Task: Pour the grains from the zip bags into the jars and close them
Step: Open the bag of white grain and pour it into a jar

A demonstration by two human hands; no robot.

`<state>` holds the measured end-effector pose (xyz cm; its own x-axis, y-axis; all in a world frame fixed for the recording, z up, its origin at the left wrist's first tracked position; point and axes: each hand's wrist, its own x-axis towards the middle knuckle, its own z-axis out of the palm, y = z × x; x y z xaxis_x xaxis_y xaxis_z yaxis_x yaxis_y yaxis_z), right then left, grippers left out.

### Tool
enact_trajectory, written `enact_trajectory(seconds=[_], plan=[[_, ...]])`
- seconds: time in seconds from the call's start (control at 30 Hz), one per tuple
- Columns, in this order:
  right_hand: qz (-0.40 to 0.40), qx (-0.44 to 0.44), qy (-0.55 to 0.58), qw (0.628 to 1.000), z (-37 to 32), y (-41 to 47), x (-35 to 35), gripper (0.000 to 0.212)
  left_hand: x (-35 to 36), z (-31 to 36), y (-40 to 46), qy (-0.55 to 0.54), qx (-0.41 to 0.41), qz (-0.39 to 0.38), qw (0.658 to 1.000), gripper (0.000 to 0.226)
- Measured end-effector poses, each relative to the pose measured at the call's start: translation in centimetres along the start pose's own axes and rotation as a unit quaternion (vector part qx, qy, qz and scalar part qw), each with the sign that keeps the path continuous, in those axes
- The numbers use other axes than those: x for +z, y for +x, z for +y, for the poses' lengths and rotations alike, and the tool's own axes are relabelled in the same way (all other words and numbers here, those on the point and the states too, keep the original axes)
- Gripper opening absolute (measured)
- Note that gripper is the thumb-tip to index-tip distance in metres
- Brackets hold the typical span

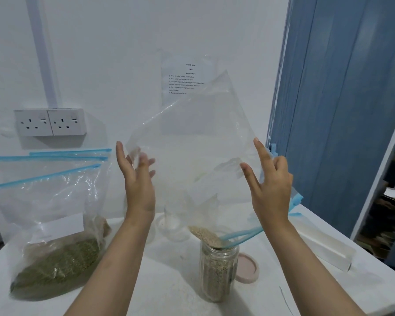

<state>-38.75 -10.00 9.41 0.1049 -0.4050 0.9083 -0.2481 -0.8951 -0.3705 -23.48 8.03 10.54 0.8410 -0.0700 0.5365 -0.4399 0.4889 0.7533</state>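
Both bare forearms are rising from the bottom edge toward a large clear plastic zip bag [192,142] that is hanging upended between the hands. On one side the left hand [138,179] is standing upright, palm inward, fingers nearly straight and spread, pressing flat against the crinkled film. Opposite it the right hand [270,185] is pinching the bag's edge, index finger pointing up, the other fingers curling round the plastic. Below and between the hands, the bag's blue zip mouth [242,236] is dipping into a tall ribbed clear glass jar [218,270], nearly full of pale beige grains [205,236]. Just right of the jar a round pinkish lid [248,267] is lying flat on the white table [169,281]. Left of the left forearm, clear zip bags of olive-green grains [55,267] are slumping.
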Motion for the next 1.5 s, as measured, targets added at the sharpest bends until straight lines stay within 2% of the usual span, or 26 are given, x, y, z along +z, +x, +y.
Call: enact_trajectory(seconds=[0.1, 0.23, 0.33, 0.43, 0.6, 0.77, 1.0, 1.5], plan=[[-0.005, 0.001, -0.001, 1.000, 0.1, -0.2, -0.1, 0.057, 0.1, 0.2, 1.3, -0.024, 0.000, 0.036, 0.999, 0.023], [-0.008, 0.006, 0.003, 1.000, 0.2, -0.3, -0.3, 0.057, 0.3, -0.2, 2.7, 0.007, 0.019, 0.076, 0.997, 0.006], [-0.008, 0.016, 0.009, 1.000, 0.1, -0.2, -0.2, 0.057, 0.8, 0.1, 2.9, 0.017, 0.041, 0.079, 0.996, 0.021], [-0.008, 0.022, 0.016, 1.000, 0.1, -0.2, -0.2, 0.057, 1.3, 0.2, 1.9, 0.025, 0.050, 0.039, 0.998, 0.037], [-0.011, 0.022, 0.028, 0.999, 0.5, -0.3, -0.5, 0.057, 1.3, -1.2, -0.2, 0.138, 0.112, -0.015, 0.984, 0.040], [-0.005, 0.013, 0.039, 0.999, 1.0, -0.3, -0.5, 0.056, 1.7, -1.3, 0.7, 0.167, 0.105, -0.008, 0.980, 0.071], [0.003, 0.016, 0.070, 0.997, 2.0, -0.4, -0.4, 0.055, 2.4, -1.0, 0.4, 0.171, 0.102, -0.001, 0.980, 0.080], [0.004, 0.020, 0.104, 0.994, 2.2, -0.1, -0.4, 0.055, 2.9, -0.3, 0.3, 0.173, 0.115, -0.001, 0.978, 0.083]])
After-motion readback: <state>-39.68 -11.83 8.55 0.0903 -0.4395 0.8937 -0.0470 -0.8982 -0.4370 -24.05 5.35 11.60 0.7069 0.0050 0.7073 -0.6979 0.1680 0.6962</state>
